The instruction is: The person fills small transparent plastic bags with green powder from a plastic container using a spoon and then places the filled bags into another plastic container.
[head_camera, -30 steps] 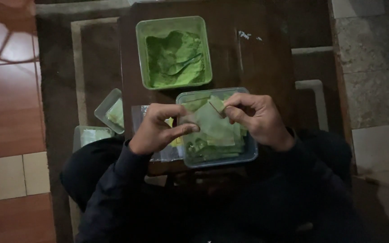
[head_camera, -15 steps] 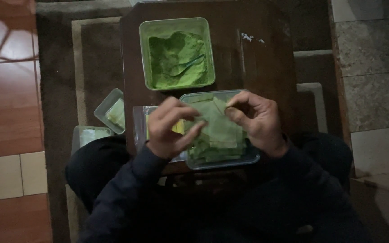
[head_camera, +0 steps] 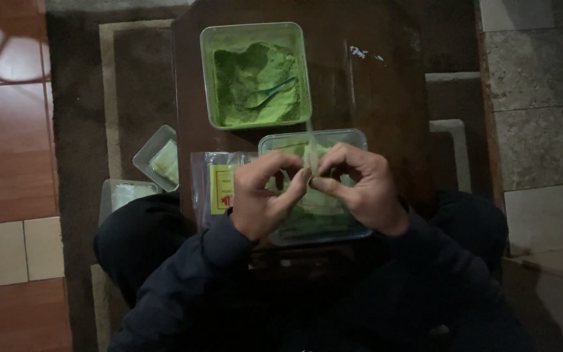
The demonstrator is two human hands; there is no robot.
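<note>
While the earlier head frames have both hands spread over a flat green-tinted packet on the clear tub, now the packet is turned edge-on and pinched upright between them, mid-frame. So the sachet is off the pile and in hand; I read it as being worked along its top edge, though I can't tell exactly how.

Head view, only one:
- left hand (head_camera: 262,195): thumb and forefinger curled into a ring, tips closed on the small clear packet (head_camera: 310,151) from the left side. Other fingers tucked loosely.
- right hand (head_camera: 360,190): same pinch from the right, fingertips meeting the left's just below the packet's upper end. Both pinches closed on it, no gap visible.
- packet stands as a thin pale strip rising from the fingertips, its top reaching toward the lower rim of the green tub (head_camera: 208,78) at upper centre.
- green tub holds green powder (head_camera: 255,88) with a spoon (head_camera: 270,93) lying in it.
- clear tub (head_camera: 353,138) sits directly under the hands, centre frame, with more greenish packets inside; contents mostly hidden by the hands.
- stack of yellow-labelled bags (head_camera: 219,186) just left of the clear tub, partly under the left hand.
- two small lidded containers (head_camera: 158,156) on the rug, left of the dark wooden table (head_camera: 386,98).
</note>
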